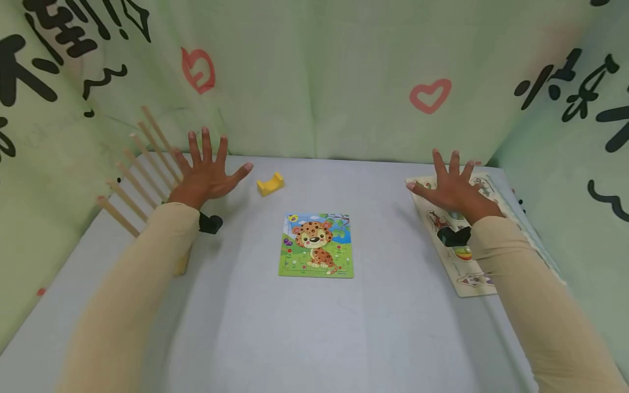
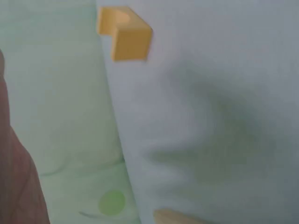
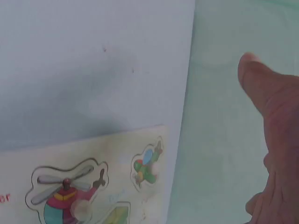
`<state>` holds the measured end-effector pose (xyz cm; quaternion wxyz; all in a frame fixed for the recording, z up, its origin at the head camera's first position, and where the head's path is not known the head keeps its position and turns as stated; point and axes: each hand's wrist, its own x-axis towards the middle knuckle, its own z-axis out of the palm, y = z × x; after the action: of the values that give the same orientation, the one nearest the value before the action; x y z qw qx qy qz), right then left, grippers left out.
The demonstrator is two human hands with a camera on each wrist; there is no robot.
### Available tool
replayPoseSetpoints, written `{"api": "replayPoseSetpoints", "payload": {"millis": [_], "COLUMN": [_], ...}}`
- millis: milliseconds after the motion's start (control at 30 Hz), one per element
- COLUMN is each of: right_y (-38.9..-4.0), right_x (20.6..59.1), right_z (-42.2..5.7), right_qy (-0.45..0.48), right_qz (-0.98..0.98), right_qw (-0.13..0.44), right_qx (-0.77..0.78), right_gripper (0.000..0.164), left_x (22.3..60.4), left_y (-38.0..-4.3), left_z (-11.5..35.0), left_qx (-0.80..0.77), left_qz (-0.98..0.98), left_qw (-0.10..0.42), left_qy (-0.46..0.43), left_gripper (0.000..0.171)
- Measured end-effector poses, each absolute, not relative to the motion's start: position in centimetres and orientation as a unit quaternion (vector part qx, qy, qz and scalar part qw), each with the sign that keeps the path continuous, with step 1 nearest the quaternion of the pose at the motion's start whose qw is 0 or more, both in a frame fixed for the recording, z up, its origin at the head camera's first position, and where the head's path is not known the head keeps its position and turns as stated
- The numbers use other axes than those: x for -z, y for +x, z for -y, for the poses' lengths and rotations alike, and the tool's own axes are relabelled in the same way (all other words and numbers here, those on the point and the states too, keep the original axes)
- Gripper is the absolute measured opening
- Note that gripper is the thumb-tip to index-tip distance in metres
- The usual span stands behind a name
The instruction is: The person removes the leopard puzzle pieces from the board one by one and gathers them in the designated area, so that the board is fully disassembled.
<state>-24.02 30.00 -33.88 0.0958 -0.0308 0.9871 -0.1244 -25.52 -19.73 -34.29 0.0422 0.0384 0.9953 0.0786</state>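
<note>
My left hand [image 1: 206,174] is raised with fingers spread and straight, overlapping the upper end of a wooden rack with several upright dowels [image 1: 140,174] in the head view. Nothing is in its grasp. My right hand [image 1: 454,188] is likewise spread and holds nothing, above a wooden peg puzzle board [image 1: 474,286] with vehicle pictures. Between the hands lies a square leopard picture puzzle [image 1: 316,245], flat on the table. Near the left thumb sits a small yellow notched block [image 1: 270,184], which the left wrist view also catches. The right wrist view shows a helicopter piece [image 3: 67,198] with a clear knob.
A white table [image 1: 275,333] carries everything. Pale green cloth [image 1: 314,76] with red hearts and black writing hangs along its back and sides. The rack's wooden base [image 1: 182,265] is mostly hidden by the left sleeve [image 1: 142,284].
</note>
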Motion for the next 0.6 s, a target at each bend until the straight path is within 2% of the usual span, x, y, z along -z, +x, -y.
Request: {"api": "replayPoseSetpoints", "payload": {"millis": [267,500,600], "right_y": [-24.5,-24.2,-23.7], "right_x": [33.9,34.3,34.9], "right_z": [-27.9,-26.2,-25.2], "right_qy": [-0.078,-0.101,-0.103], "right_qz": [-0.971,-0.960,-0.957], "right_qw": [0.104,0.102,0.106], "right_qx": [0.202,0.241,0.250], "right_gripper": [0.090,0.076,0.069], "left_x": [35.8,37.8,38.6], "left_y": [-23.2,-20.8,-19.7], "left_z": [18.7,16.8,15.8], "left_qx": [-0.100,-0.139,-0.161], "left_qz": [-0.988,-0.976,-0.964], "left_qw": [0.076,0.068,0.084], "left_qy": [0.085,0.152,0.195], "left_gripper": [0.095,0.078,0.072]}}
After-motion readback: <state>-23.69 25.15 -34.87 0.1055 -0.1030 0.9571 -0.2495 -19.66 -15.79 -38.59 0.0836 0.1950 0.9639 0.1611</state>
